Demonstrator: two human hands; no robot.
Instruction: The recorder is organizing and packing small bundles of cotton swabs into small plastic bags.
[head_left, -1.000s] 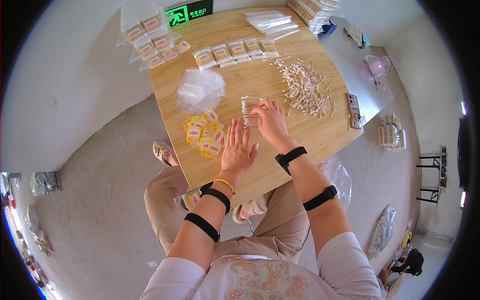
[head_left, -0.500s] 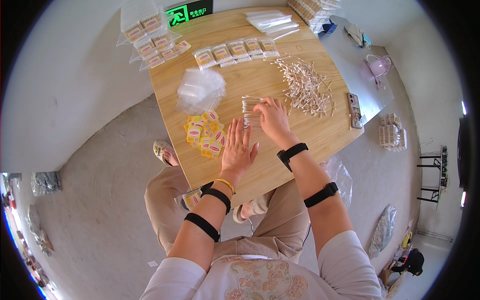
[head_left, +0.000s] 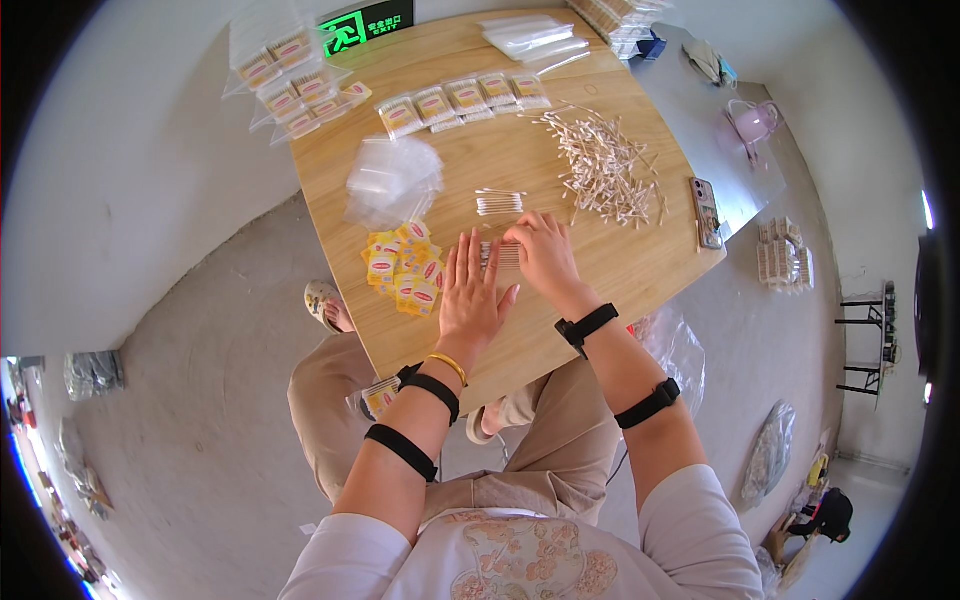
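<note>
A row of cotton swabs (head_left: 501, 256) lies side by side on the wooden table, between my two hands. My left hand (head_left: 474, 295) is flat, its fingers stretched out against the left ends of the row. Over the right ends, the bent fingers of my right hand (head_left: 545, 255) press together on the swabs; its fingertips are partly hidden. Just beyond, a smaller group of swabs (head_left: 499, 202) lies apart from the row. A loose heap of swabs (head_left: 610, 165) spreads at the right. Yellow-and-white cards (head_left: 404, 268) are piled left of my left hand, below clear plastic bags (head_left: 395, 180).
Filled swab packets (head_left: 465, 98) line the far part of the table (head_left: 560, 340). More packets (head_left: 290, 85) are stacked at the far left, by a green sign (head_left: 365, 28). Plastic sleeves (head_left: 535, 42) lie at the back, and a phone (head_left: 706, 213) at the right edge.
The row of swabs has parted into two groups, the smaller one left farther away. Both hands stay at the nearer group, the right one slightly closer to me.
</note>
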